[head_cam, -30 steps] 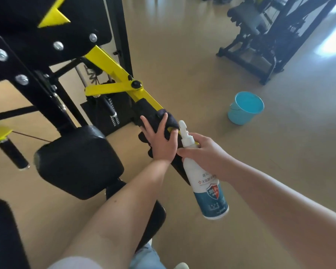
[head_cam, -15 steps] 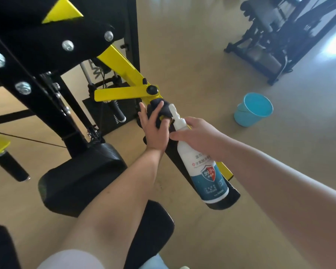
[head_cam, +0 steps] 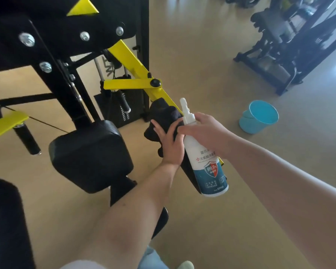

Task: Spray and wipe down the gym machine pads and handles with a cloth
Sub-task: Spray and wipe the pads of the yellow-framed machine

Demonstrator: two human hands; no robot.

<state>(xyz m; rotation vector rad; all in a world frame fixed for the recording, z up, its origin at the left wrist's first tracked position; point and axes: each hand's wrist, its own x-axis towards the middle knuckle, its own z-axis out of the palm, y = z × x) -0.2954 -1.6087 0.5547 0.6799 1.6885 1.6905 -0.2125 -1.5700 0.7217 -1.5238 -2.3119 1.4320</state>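
My left hand presses a black cloth around the padded end of the machine's yellow arm, fingers wrapped over the cloth. My right hand grips the neck of a white and blue spray bottle, which hangs just right of the left hand with its nozzle pointing up. The pad under the cloth is mostly hidden by both hands and the bottle. A black square pad sits to the left of the hands.
A blue bucket stands on the tan floor to the right. Another black machine fills the far right corner. The black frame with bolts looms at upper left, and a second yellow arm with a black grip is at far left.
My left hand with the cloth has slid back down the padded arm after going up toward the yellow joint. The right hand and bottle stayed alongside it.
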